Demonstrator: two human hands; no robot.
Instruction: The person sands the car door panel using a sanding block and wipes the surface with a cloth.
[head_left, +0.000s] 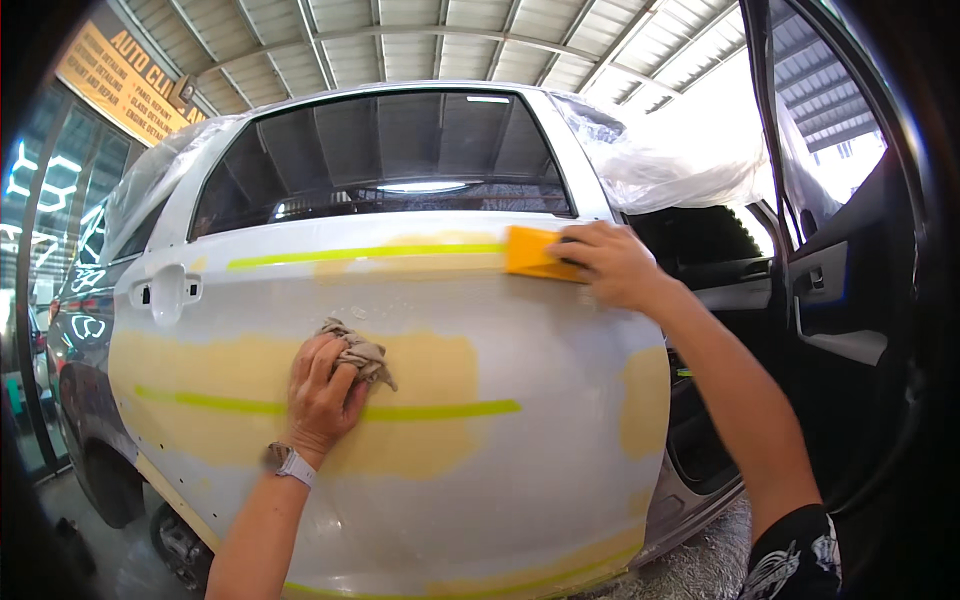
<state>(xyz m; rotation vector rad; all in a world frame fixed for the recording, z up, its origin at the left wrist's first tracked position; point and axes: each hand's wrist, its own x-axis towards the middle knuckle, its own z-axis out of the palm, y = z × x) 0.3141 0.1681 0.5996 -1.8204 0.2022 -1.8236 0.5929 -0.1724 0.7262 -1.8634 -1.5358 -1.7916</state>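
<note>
A light grey car door (570, 400) with pale yellow filler patches fills the middle of the head view. My right hand (615, 265) grips a yellow-orange sanding block (538, 254) against the door's upper part, at the right end of a bright green tape strip (370, 256). Lower and to the left, my left hand (325, 385) is closed round a crumpled grey-beige rag (362, 358). The rag lies against a filler patch (230, 365), just above a second green strip (455, 410). The block's underside is hidden.
Clear plastic sheeting (670, 160) drapes the car's right and left ends. An opened front door (840, 290) stands at the right. The door handle recess (172, 293) is at the left, with a wheel (105, 485) below. Overhead runs a metal roof (430, 40).
</note>
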